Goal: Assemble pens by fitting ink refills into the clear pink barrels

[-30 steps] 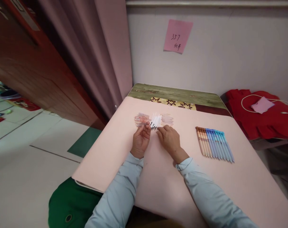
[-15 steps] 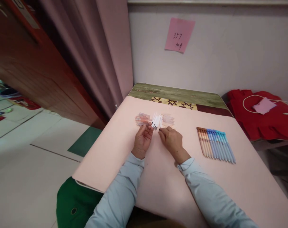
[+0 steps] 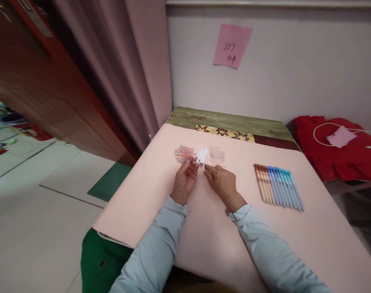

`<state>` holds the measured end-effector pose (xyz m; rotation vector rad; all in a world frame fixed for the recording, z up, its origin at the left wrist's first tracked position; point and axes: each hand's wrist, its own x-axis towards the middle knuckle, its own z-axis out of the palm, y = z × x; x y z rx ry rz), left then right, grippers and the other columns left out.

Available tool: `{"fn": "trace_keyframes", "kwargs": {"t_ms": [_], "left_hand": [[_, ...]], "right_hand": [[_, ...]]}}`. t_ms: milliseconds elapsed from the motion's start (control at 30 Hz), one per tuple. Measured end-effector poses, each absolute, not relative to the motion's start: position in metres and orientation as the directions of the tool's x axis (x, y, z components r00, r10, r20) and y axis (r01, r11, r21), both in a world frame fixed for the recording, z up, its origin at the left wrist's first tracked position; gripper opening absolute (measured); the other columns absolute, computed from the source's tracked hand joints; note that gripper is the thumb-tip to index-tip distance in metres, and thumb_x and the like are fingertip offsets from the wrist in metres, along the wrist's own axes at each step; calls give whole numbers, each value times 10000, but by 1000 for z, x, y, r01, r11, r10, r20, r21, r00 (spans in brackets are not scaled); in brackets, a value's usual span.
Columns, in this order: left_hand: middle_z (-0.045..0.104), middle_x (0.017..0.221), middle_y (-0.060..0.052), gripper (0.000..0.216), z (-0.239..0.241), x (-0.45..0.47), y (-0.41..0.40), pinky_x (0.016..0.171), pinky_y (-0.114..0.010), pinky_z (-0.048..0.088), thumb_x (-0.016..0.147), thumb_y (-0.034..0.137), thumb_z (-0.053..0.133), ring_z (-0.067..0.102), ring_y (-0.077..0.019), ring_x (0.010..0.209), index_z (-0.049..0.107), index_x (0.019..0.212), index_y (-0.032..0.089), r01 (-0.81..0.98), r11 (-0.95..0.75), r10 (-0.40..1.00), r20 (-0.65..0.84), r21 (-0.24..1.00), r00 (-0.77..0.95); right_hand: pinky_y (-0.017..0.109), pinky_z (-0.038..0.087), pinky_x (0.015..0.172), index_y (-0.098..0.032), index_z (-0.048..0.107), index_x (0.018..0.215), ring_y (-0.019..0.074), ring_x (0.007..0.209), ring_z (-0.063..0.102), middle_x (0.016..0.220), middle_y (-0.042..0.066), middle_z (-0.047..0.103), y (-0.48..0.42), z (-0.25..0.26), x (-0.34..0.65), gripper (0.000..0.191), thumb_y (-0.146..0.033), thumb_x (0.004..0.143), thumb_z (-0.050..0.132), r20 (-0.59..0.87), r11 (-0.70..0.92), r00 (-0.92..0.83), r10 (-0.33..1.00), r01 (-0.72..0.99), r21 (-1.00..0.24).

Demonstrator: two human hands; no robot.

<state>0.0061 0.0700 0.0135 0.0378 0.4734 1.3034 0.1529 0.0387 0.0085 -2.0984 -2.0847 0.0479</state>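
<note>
White pen refills (image 3: 203, 154) with black tips lie in a loose bunch at the middle of the table. My right hand (image 3: 223, 181) is closed in a pinch at the dark end of one slim white refill, beside the bunch. Left of it, my left hand (image 3: 185, 181) is turned partly palm up, thumb and fingers curled together near the black tips; whatever they hold is too small to make out. Translucent orange-brown pen parts (image 3: 184, 152) lie just beyond the left hand. Pale translucent pen parts (image 3: 217, 155) lie beyond the right hand.
Several pens (image 3: 278, 188) with brown, blue and turquoise tops lie in a row on the pink-covered table (image 3: 142, 199), right of my hands. Red cloth (image 3: 313, 152) with a white cable is at the far right. A wall and a curtain (image 3: 148, 61) stand behind.
Both hands stay almost in place, with small finger movements at the refills. The view has shifted very slightly.
</note>
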Motion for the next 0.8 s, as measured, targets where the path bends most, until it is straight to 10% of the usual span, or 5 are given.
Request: {"fn": "trace_keyframes", "kwargs": {"t_ms": [233, 800], "left_hand": [[715, 891, -76, 205, 16, 4, 66, 734, -164, 583, 953, 94, 483, 680, -71, 698, 682, 903, 101, -868, 372, 916, -280, 328, 287], [517, 758, -8, 75, 17, -5, 51, 492, -106, 482, 870, 185, 626, 481, -40, 541, 562, 832, 190, -833, 459, 888, -145, 310, 435]], "right_hand": [[277, 260, 593, -258, 747, 1010, 155, 797, 623, 916, 51, 697, 37, 0, 156, 426, -499, 1018, 396, 233, 67, -20, 972, 979, -195], [268, 275, 574, -190, 687, 940, 180, 733, 654, 925, 80, 719, 40, -2, 147, 295, -382, 973, 465, 161, -116, 142, 977, 980, -163]]}}
